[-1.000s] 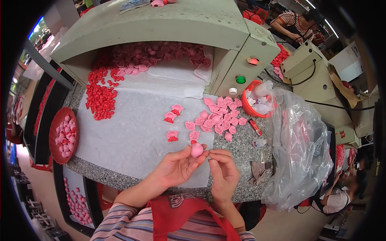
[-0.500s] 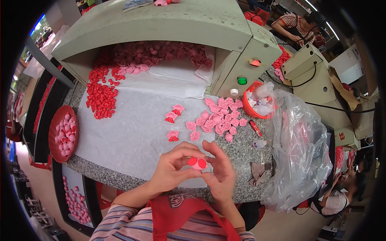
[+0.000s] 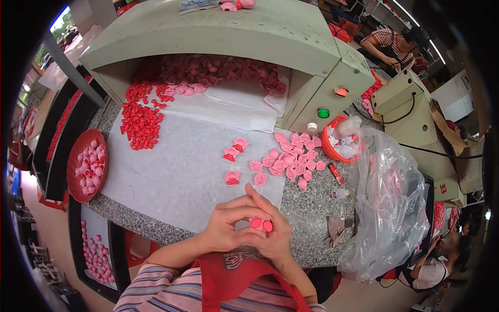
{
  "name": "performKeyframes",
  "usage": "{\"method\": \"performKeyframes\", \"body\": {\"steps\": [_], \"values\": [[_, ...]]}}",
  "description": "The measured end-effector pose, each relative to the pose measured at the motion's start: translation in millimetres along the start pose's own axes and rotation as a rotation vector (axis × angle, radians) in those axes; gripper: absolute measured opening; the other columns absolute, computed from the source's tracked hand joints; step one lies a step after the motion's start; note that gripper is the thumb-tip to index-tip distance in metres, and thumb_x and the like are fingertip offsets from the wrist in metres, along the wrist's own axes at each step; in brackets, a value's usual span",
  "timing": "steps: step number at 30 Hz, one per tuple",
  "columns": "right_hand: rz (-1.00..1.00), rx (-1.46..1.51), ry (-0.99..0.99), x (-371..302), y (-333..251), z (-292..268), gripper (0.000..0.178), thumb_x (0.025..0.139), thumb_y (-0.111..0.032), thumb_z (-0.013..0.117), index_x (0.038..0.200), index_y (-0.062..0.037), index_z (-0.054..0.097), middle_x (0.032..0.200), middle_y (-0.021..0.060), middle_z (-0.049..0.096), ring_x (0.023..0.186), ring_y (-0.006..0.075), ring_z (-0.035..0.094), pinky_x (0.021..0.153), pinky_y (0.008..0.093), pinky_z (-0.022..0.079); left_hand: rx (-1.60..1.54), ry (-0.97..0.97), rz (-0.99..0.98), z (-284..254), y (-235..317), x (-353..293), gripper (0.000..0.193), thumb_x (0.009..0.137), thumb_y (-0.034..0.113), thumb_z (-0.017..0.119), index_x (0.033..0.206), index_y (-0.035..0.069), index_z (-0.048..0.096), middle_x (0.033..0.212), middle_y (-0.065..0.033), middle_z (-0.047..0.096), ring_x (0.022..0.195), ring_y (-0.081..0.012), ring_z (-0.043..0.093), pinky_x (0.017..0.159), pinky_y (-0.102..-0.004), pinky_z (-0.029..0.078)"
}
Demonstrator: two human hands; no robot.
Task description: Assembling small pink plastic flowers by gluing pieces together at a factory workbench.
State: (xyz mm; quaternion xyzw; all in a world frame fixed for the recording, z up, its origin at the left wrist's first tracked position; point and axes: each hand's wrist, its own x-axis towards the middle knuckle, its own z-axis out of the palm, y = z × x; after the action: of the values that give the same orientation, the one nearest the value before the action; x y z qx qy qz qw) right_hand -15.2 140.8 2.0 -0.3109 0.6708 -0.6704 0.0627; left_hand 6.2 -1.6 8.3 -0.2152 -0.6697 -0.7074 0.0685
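Close in front of my apron, both hands meet round a small pink plastic toy piece with two red oval feet [image 3: 256, 223]. My left hand [image 3: 224, 222] pinches it from the left, and my right hand [image 3: 277, 233] wraps it from the right, fingers pressed together. The feet face up; the fingers cover much of the pink body. Just beyond, on white paper [image 3: 182, 177], lie a few pink pieces with red feet [image 3: 232, 177]. To their right spreads a heap of loose pink shell-like parts [image 3: 293, 161].
A pale green machine [image 3: 218, 39] arches over piles of pink parts and red parts [image 3: 140, 130]. A red basket [image 3: 71, 171] holds pink balls at left. Right are an orange tub [image 3: 327, 148] of bottles, a red tube [image 3: 336, 174], a grey cloth [image 3: 335, 229] and a clear plastic bag [image 3: 390, 208]. Other people sit farther right.
My right hand's fingers, raised and spread before, have come down and closed against my left hand round the toy piece. The whole view has shifted slightly.
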Motion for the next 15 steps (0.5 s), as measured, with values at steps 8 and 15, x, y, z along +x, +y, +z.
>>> {"method": "performKeyframes", "body": {"steps": [8, 15], "values": [[0.426, -0.022, 0.168, -9.9, 14.3, 2.5, 0.068, 0.078, -0.008, 0.065, 0.135, -0.0049, 0.030, 0.126, 0.0189, 0.048, 0.101, 0.0230, 0.058, 0.081, 0.0322, 0.047, 1.186, 1.111, -0.280, -219.1, -23.3, -31.8, 0.033, 0.076, 0.007, 0.065, 0.108, 0.007, 0.060, 0.093, -0.0106, 0.059, 0.077, -0.0185, 0.059, 0.067, -0.0284, 0.048], [0.491, -0.136, 0.240, -23.8, 23.2, -18.7, 0.045, 0.082, -0.006, 0.060, 0.124, -0.0014, 0.045, 0.113, 0.0154, 0.057, 0.087, 0.0147, 0.060, 0.076, 0.0275, 0.047, 1.970, 1.063, -0.153, -297.2, -7.2, -77.2, 0.028, 0.077, 0.013, 0.065, 0.104, 0.008, 0.063, 0.095, -0.0123, 0.058, 0.077, -0.0255, 0.057, 0.069, -0.0354, 0.047]]}}
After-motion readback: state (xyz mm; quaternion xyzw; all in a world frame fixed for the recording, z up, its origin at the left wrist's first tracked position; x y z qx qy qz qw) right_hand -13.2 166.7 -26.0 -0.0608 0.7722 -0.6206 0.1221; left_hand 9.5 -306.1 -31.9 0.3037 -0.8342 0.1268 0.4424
